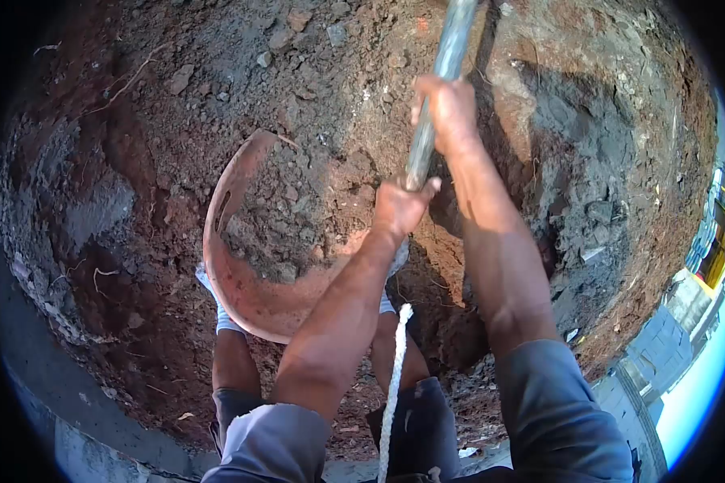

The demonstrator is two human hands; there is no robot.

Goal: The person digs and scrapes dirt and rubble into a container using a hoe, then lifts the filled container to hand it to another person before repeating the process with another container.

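Observation:
A long pole (451, 44) slants up toward the top of the view, and both hands grip it. Wrapped round its lower part is my left hand (400, 208), thumb pointing right. Higher up, my right hand (449, 111) closes round the same pole. The pole's far end lies outside the view. A reddish, dirt-covered pan (254, 302) with a curved rim rests on the ground in front of my legs, left of the pole. Loose soil and clods lie in it. My left forearm hides part of its right side.
Rough earth walls (97, 209) curve round on both sides. A white rope (393, 394) hangs between my arms. Stones and roots stick out of the soil (298, 72). Grey blocks (656, 346) and a yellow object (713, 270) stand beyond the edge at right.

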